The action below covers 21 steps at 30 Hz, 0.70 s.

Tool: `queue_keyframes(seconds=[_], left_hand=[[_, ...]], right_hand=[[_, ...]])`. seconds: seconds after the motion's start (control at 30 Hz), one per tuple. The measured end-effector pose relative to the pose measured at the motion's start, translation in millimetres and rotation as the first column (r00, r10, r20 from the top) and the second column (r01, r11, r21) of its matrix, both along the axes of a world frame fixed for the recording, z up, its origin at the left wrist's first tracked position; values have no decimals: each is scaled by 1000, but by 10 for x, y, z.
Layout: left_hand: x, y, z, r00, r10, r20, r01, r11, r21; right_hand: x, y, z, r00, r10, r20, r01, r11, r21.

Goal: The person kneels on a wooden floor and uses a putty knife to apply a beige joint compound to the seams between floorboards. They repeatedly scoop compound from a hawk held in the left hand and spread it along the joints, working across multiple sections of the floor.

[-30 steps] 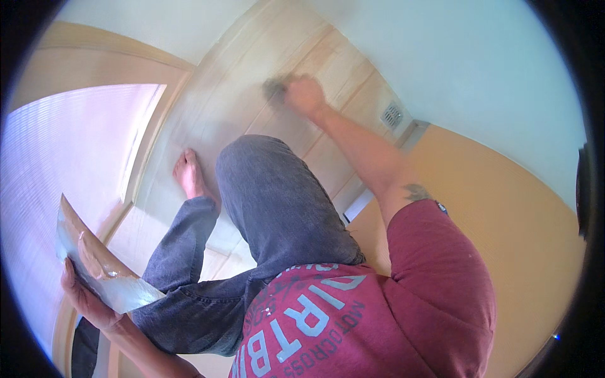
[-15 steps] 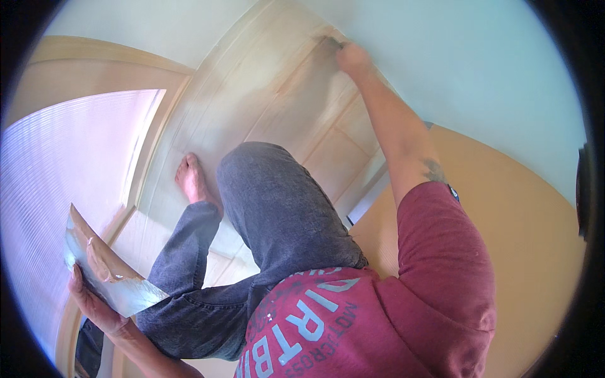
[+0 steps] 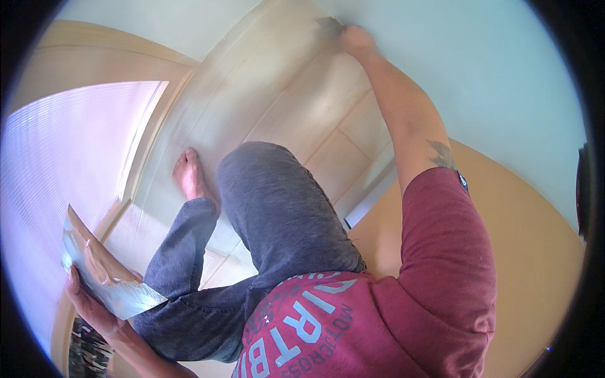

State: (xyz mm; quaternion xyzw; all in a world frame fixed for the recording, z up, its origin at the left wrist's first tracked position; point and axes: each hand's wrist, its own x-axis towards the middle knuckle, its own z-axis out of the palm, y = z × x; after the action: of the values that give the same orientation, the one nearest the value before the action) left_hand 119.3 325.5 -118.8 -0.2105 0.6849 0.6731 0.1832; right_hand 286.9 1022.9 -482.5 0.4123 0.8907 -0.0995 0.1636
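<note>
My left hand [image 3: 94,310], at the lower left, grips a thin, shiny metal plate [image 3: 133,298] by its edge. Brownish paste [image 3: 99,259] lies smeared over the plate's surface. With the arm stretched far forward, my right hand [image 3: 358,40] is closed around a dark, flat-bladed spreader [image 3: 330,27]. Its blade is at the tiled floor [image 3: 277,132] close to the foot of the pale wall; whether it touches the tile is hard to tell. Brownish lines run along the joints between the tiles.
A wood-framed door with a ribbed translucent pane [image 3: 82,145] stands at the left. My bare foot [image 3: 189,174] rests on the tiles beside my bent knee [image 3: 265,170]. The pale wall [image 3: 491,69] borders the floor on the right, with a tan flat surface [image 3: 529,264] nearer me.
My right hand and the spreader have shifted slightly up and along the wall side, and the brownish smear near the blade looks thinner. The left hand with the plate has hardly moved.
</note>
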Motion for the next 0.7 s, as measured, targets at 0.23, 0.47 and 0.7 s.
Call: queue_keyframes(seconds=[0.23,0.47,0.7], left_hand=[[-9,70,28,989,-141,37,135,981,140],[-22,208,-54,995,-102,-20,103,991,90],[-3,147,-50,994,-113,-2,113,988,105]], right_hand=[[193,-878,-29,966,258,-24,-259,966,-25],[594,-2361,104,879,456,-138,-476,847,-237],[707,-2107,191,552,795,-253,-777,600,191]])
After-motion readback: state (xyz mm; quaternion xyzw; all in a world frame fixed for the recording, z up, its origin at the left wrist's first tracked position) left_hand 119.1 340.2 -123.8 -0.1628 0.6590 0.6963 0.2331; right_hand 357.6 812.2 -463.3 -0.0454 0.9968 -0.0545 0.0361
